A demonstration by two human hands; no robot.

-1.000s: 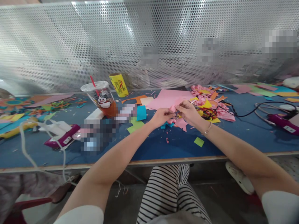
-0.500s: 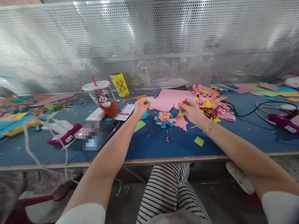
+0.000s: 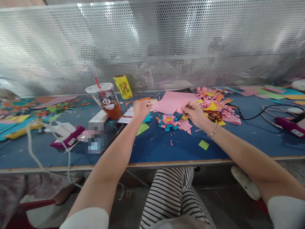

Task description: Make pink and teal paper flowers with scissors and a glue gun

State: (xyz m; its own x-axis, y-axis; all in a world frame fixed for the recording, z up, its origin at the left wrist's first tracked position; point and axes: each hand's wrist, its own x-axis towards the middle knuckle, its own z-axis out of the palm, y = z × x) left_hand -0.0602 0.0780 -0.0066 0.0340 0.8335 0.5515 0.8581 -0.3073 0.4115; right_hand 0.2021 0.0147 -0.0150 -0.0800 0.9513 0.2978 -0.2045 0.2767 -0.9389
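Observation:
My right hand (image 3: 195,114) pinches a small piece of pink paper (image 3: 179,110) between thumb and fingers, just above the front right of a large pink sheet (image 3: 172,100). My left hand (image 3: 142,108) is closed, knuckles up, beside that sheet's left edge and over a pale scrap of paper (image 3: 154,102); what its fingertips hold, if anything, is too small to make out. Between the hands, nearer to me, lies a pink and blue paper flower (image 3: 168,121) with a yellow centre. A yellow-handled tool (image 3: 184,118) rests partly hidden beside my right fingers.
Pink paper flowers (image 3: 206,93) and a black cable (image 3: 252,117) lie to the right. On the left stand a drink cup (image 3: 111,103) and a yellow roll (image 3: 124,87), near a phone (image 3: 111,138) and a purple power strip (image 3: 68,138). A perforated metal panel (image 3: 166,41) backs the table.
My left hand has shifted slightly left and away from me, its knuckles turned more upward. My right hand keeps its pinch on the pink paper, almost unmoved. The view has shifted slightly.

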